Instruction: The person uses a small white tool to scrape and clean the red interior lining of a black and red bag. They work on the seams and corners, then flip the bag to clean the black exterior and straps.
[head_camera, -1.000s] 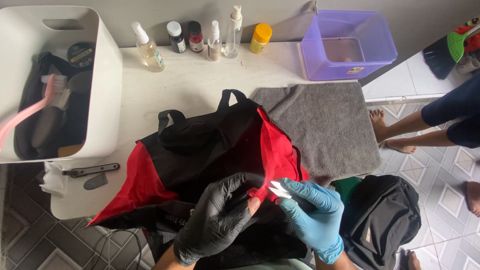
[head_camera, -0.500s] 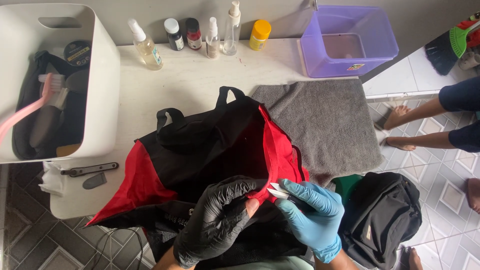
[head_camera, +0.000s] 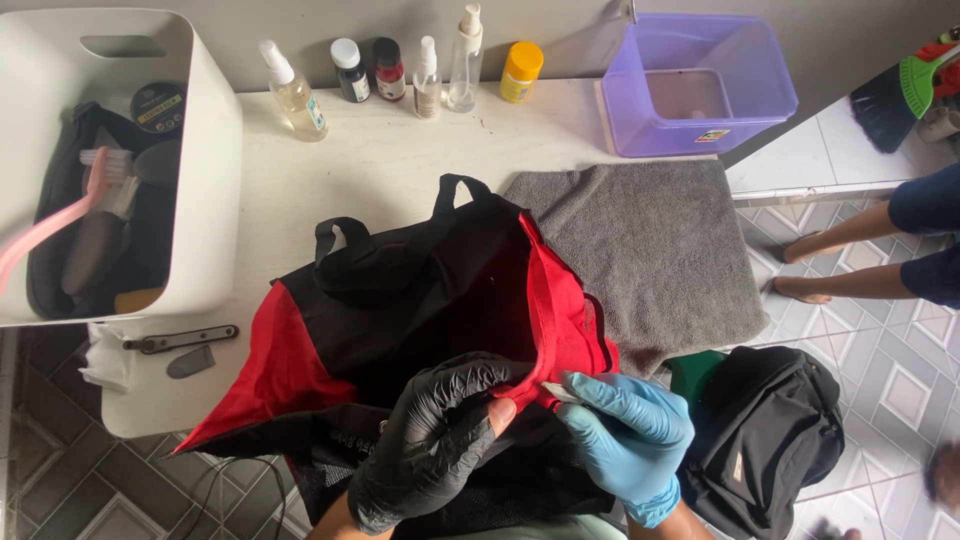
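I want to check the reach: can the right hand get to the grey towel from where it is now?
Probably yes: the right hand is just below the grey towel, and nothing lies between them.

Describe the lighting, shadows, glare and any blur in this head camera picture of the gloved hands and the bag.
Head view: soft, even daylight, with only faint shadows under the red and black bag; slight sheen on the black-gloved left hand, none on the blue-gloved right hand; white table bright but not washed out; centre sharp; the lower right corner shows a blurred patch; edges curve slightly, as with a wide lens.
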